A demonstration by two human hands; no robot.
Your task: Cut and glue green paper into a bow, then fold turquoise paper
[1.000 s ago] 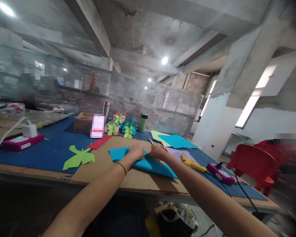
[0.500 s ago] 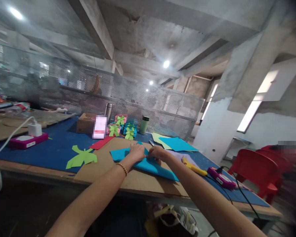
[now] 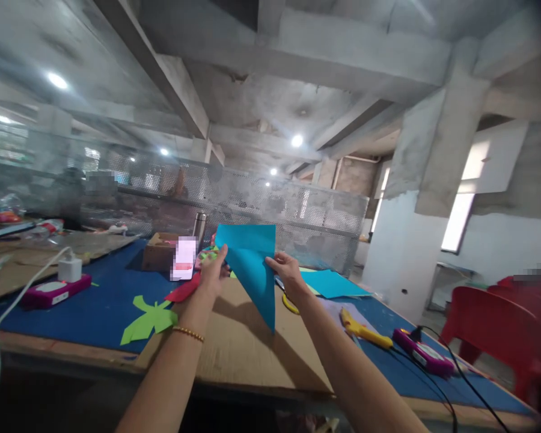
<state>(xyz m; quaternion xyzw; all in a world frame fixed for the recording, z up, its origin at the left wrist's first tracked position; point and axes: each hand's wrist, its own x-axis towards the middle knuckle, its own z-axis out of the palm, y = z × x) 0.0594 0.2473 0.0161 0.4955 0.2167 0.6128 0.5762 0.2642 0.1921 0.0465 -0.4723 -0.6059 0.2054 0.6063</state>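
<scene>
A folded sheet of blue paper (image 3: 251, 264) hangs in the air above the cardboard sheet (image 3: 247, 346), its pointed corner down. My left hand (image 3: 213, 273) pinches its left edge and my right hand (image 3: 287, 270) pinches its right edge; both are closed on it. A gold bracelet (image 3: 188, 332) sits on my left wrist.
On the blue mat (image 3: 90, 300) lie a green paper cutout (image 3: 148, 317), a red strip (image 3: 183, 290), more blue paper (image 3: 331, 282), a yellow glue gun (image 3: 363, 329) and a magenta device with a cable (image 3: 421, 355). A cardboard box (image 3: 160, 251), a steel flask (image 3: 200, 225) and a red chair (image 3: 500, 331) stand around.
The blue paper was lying on the cardboard under both hands. Both hands have now lifted it off the table and hold it up; the view has tilted up slightly.
</scene>
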